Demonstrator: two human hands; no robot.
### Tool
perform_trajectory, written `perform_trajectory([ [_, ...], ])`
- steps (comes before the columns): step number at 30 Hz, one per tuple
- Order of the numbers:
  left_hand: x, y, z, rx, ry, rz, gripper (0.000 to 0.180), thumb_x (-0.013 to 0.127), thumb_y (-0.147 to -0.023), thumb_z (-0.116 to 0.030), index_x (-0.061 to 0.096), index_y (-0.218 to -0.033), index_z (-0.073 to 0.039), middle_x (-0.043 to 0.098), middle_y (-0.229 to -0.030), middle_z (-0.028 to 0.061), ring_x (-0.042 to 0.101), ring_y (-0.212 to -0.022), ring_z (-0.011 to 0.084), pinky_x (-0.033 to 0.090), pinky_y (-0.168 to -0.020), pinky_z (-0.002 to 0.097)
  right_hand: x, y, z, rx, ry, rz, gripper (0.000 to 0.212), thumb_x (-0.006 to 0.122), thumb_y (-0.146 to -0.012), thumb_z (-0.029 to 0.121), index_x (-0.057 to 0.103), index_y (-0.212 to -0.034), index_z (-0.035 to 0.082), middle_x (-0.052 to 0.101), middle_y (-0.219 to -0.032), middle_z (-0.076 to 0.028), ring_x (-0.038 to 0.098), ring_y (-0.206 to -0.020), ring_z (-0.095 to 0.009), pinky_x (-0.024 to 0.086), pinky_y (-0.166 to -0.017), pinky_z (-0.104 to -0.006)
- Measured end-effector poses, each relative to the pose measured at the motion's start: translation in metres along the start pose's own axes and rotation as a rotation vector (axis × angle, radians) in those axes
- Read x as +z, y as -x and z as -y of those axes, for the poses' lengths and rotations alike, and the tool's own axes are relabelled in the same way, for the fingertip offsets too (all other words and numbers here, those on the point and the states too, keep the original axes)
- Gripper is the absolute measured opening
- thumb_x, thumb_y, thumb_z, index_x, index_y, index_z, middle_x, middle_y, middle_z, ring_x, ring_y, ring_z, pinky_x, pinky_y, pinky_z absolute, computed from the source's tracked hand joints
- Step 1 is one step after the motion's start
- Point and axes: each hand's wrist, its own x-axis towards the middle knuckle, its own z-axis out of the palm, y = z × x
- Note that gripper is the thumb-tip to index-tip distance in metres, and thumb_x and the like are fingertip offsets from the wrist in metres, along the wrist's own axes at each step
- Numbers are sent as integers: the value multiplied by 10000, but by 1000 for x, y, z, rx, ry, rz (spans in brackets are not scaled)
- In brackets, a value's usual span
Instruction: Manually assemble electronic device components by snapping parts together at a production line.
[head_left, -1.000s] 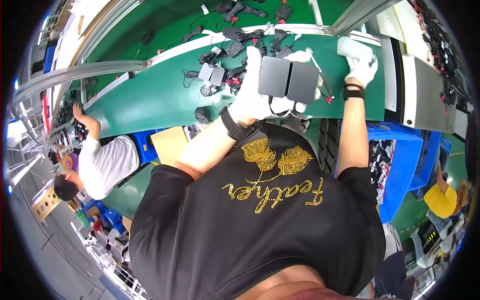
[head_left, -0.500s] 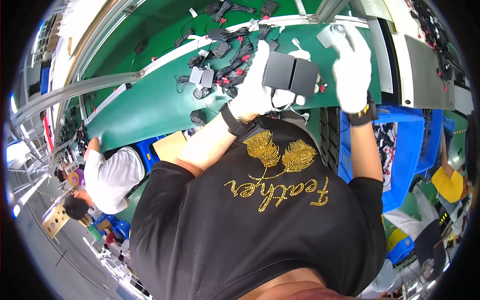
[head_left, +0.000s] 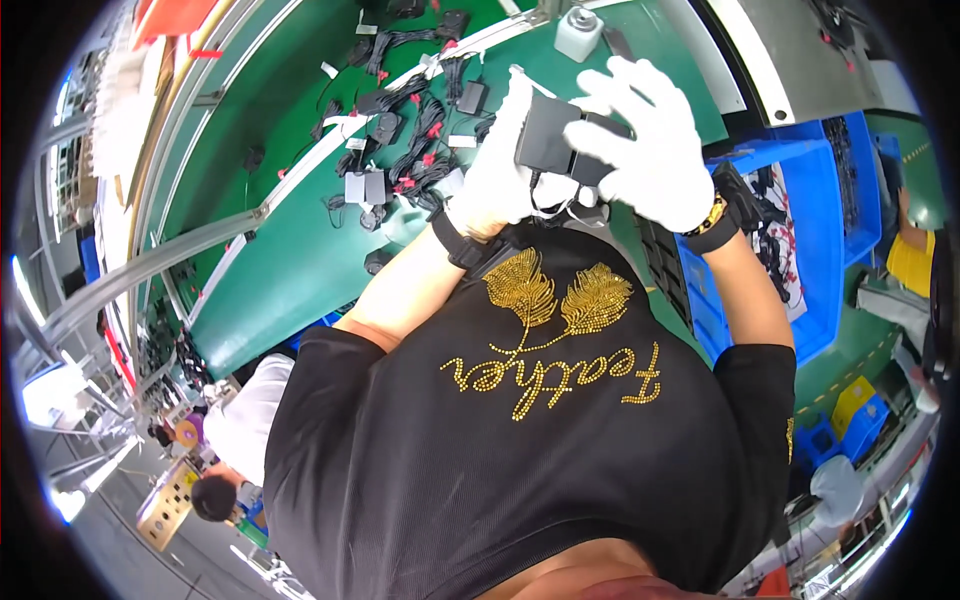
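Observation:
My left hand (head_left: 492, 165), in a white glove, holds two black power adapters (head_left: 546, 135) side by side, their flat faces up. Thin cables run from their lower ends, one black and one white. Over the right-hand adapter lies my right hand (head_left: 655, 150), also gloved, with its fingers spread and one fingertip against the adapter's face. Much of that adapter is hidden beneath it. A small white pump bottle (head_left: 578, 36) with a metal top stands beyond my right hand on the green bench.
Bundled black cables with red caps (head_left: 425, 120) and more adapters lie on the green bench (head_left: 255, 300) to the left. A metal rail (head_left: 200, 225) crosses it. Blue bins (head_left: 815, 240) holding cables stand at the right. A co-worker in white (head_left: 250, 415) is at the left.
My right hand has come away from the white bottle, back toward me and left, onto the right-hand adapter. My left hand still holds both adapters. The whole view has shifted somewhat.

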Motion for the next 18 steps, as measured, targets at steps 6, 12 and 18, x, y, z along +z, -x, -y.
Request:
perform_trajectory([
  [6, 21, -9, 5, 140, -493, 134, 627, 432, -988, -431, 292, -1387, 31, 466, -1322, 165, 494, -1178, 268, 367, -1057, 402, -21, 20, 11, 6, 67, -1, 359, 689, -694, 360, 697, -1020, 212, 555, -1265, -96, 488, -1182, -356, 380, -997, -459],
  [12, 38, -25, 2, -76, -612, 235, 538, 685, -827, -221, 439, -1253, -1, 536, -1200, 119, 553, -1070, 239, 427, -970, 351, -14, 42, 24, 161, -11, -174, 311, 665, -714, 381, 693, -995, 251, 559, -1232, -59, 516, -1099, -325, 411, -921, -510],
  [18, 42, -37, 45, -128, -264, 307, 614, 529, -903, -487, 463, -1266, 4, 574, -1183, 145, 571, -1057, 264, 462, -904, 401, -25, 83, 44, 299, 59, -287, 355, 682, -684, 352, 686, -1027, 258, 548, -1280, -60, 506, -1143, -332, 443, -912, -480],
])
